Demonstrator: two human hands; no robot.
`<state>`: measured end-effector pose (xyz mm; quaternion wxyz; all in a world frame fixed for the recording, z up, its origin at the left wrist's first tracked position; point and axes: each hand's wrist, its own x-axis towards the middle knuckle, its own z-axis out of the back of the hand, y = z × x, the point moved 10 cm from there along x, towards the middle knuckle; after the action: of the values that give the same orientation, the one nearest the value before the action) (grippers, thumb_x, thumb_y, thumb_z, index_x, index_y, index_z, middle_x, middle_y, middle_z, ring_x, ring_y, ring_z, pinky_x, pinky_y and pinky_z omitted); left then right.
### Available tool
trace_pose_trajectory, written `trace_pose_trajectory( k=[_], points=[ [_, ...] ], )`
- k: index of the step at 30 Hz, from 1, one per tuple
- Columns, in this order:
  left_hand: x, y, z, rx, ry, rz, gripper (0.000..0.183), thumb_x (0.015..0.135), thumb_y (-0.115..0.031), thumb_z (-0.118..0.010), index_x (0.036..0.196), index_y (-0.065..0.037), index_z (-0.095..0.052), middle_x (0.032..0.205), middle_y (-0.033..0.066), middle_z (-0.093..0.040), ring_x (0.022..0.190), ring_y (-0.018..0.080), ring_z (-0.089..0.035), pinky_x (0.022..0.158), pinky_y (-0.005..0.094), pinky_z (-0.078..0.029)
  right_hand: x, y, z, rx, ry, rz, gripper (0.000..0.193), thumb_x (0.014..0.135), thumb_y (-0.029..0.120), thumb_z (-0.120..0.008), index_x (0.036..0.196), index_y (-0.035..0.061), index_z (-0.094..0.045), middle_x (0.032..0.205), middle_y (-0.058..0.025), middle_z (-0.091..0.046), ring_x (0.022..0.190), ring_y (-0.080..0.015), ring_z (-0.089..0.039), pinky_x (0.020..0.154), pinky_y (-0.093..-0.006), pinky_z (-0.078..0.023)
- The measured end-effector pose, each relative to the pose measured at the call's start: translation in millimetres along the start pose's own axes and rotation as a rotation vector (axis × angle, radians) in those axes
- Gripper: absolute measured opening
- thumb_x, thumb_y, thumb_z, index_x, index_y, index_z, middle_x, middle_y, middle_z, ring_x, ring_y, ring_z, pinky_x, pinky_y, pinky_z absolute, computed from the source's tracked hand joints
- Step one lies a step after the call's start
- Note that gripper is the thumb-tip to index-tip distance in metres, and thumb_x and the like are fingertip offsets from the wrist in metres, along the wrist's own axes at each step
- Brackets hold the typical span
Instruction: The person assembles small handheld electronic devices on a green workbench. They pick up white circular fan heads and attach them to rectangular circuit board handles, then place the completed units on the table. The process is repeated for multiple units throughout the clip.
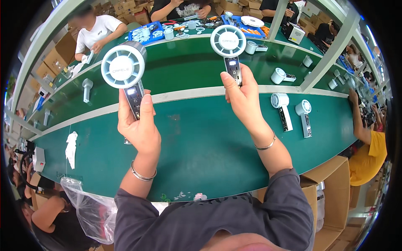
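The left hand [141, 133] is closed around the handle of a hand fan [122, 70], with the thumb on the right side of the handle and fingers on the left. The head of this fan is above the hand, round and pale blue with a white middle, and the handle leans a little. Its front is uncovered, so a dark circuit board with a small lit display is seen.

The right hand [243, 95] is closed in the same way around a matching fan [228, 41], whose head stands above the fingertips; here also the board is bare and the display is lit. Both fans are held in the air, well apart from each other.

Below the hands is the green surface [197, 154]. To the right of the right hand, two fans [284, 112] lie on it, near each other, with boards showing. Well to the left of the left hand lies a white cloth-like piece [71, 149]. Just below the left hand a small grey end [127, 141] appears; I cannot tell to what it belongs.

Beyond the right hand, another fan [278, 76] rests on a green strip [180, 69] behind a pale rail [184, 97].
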<state>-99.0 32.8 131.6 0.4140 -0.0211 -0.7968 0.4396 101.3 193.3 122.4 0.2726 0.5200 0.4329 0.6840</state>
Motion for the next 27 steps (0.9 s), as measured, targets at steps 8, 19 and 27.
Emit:
trace_pose_trajectory(
  k=[8,19,27],
  points=[
    [0,1,2,-0.025,-0.033,0.01,0.052,0.084,-0.002,-0.06,0.131,0.006,-0.039,0.09,0.0063,-0.061,0.064,0.0041,-0.046,0.055,0.0189,-0.04,-1,-5,-6,0.025,0.012,-0.012,0.035,0.089,0.023,-0.059,0.108,-0.0037,-0.049,0.08,-0.0025,-0.056,0.069,-0.0069,-0.048,0.06,-0.0233,-0.041],
    [2,3,2,-0.021,-0.021,0.016,0.052,0.085,-0.002,-0.06,0.132,0.006,-0.039,0.09,0.0059,-0.061,0.064,0.0039,-0.046,0.056,0.0186,-0.039,0,-18,-15,0.071,0.067,-0.068,0.034,0.095,0.03,-0.046,0.109,-0.0011,-0.048,0.069,-0.0006,-0.049,0.051,-0.0056,-0.045,0.045,-0.0209,-0.037],
    [3,3,2,-0.033,-0.022,0.022,0.053,0.085,-0.003,-0.06,0.132,0.006,-0.038,0.09,0.0063,-0.061,0.064,0.0041,-0.047,0.056,0.0186,-0.04,-2,-20,-17,0.096,0.082,-0.077,0.036,0.096,0.03,-0.041,0.114,-0.0003,-0.046,0.071,-0.0012,-0.05,0.053,-0.006,-0.046,0.046,-0.0206,-0.037]
  ],
)
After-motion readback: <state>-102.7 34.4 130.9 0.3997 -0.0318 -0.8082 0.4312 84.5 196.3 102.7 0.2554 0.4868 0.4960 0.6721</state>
